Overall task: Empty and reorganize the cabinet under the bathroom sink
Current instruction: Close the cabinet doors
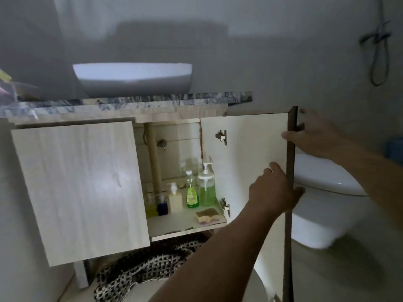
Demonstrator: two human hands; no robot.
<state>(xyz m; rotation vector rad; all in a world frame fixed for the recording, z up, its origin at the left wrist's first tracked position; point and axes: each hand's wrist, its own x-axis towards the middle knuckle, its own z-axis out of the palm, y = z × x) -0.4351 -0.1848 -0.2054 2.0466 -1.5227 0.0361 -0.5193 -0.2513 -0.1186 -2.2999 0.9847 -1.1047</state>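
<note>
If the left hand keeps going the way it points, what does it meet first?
The left hand already grips the edge of the open right door, pointing up and right. Straight on, it likely meets the right hand higher on that edge; depth unclear.

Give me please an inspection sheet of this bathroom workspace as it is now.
Surface: cabinet shelf, partly bare.
Job's things: right door open, left door ajar; green pump bottle, small green bottle, cream dispenser, blue bottle, sponge.
Clutter: patterned fabric below.
Grippers: left hand and right hand grip the door's edge.
Cables: nothing seen.
Surroundings: basin, toilet.
</note>
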